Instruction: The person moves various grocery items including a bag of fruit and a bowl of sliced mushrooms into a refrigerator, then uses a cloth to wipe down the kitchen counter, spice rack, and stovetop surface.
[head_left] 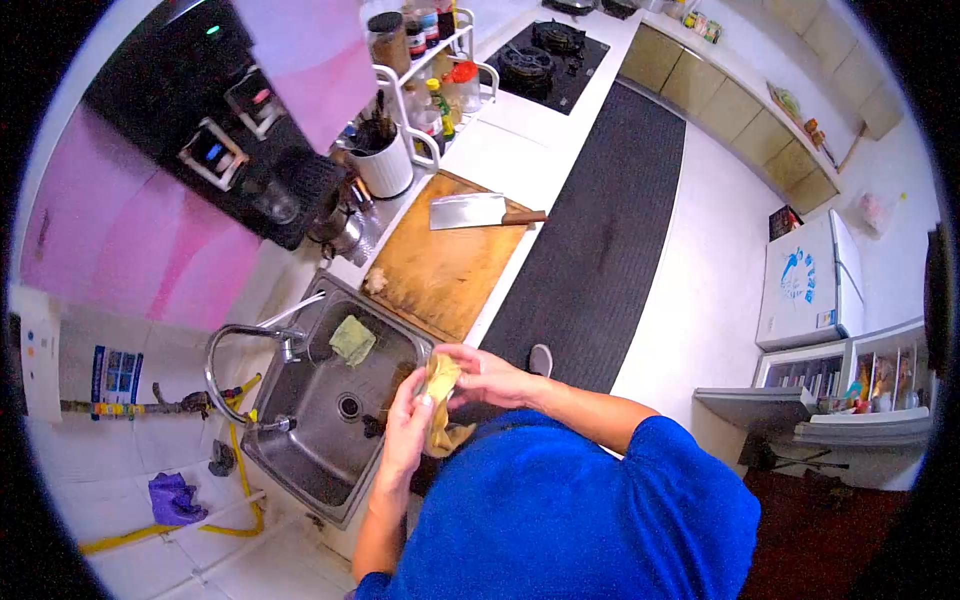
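A crumpled yellow cloth point(441, 400) is held between my two hands at the right edge of the sink. My left hand point(405, 425) grips it from the left, and part of the cloth hangs down below. From the right, my right hand point(487, 376) has its fingers on the upper part of the cloth. Left of my hands, the steel sink point(310, 420) holds a green cloth point(352, 340) near its upper end and something dark by the drain. The curved faucet point(215, 365) stands at the sink's left side.
Beyond the sink, a cleaver point(467, 211) lies on a wooden cutting board point(430, 270), with a small pale lump point(376, 281) at its left edge. A white utensil holder point(382, 165), a spice rack point(435, 75) and a gas stove point(545, 62) stand farther back.
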